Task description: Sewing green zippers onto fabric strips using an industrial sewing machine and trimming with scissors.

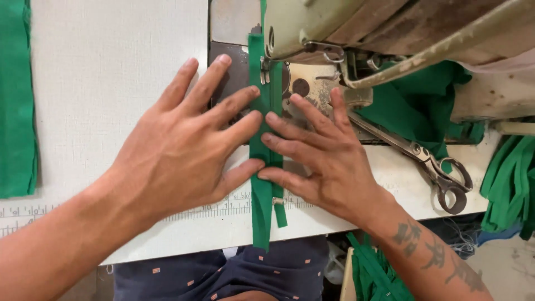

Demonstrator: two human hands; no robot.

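1. The left hand point(184, 150) lies flat on the desk point(111, 72), fingers spread, with their tips pressing the left edge of a narrow green fabric strip point(261, 184).
2. The right hand point(323, 156) lies flat as well, fingers stretched leftward, pinning the right edge of the same strip. Neither hand grips anything; both press down with open palms, fingertips almost meeting across the cloth.
3. The strip runs straight away from the person, from over the near desk edge up to the presser foot point(266, 69) of a worn, cream-coloured sewing machine point(345, 28). A green zipper seems to lie along its right side, with a small metal piece near the lower end.
4. A printed ruler scale point(223, 206) runs along the desk under the strip.
5. Large metal scissors point(429, 164) rest on the desk to the right of the right hand, just apart from it.
6. More green fabric is bunched behind the scissors point(423, 106), hangs at the far right point(510, 184), and lies along the left edge point(15, 100).
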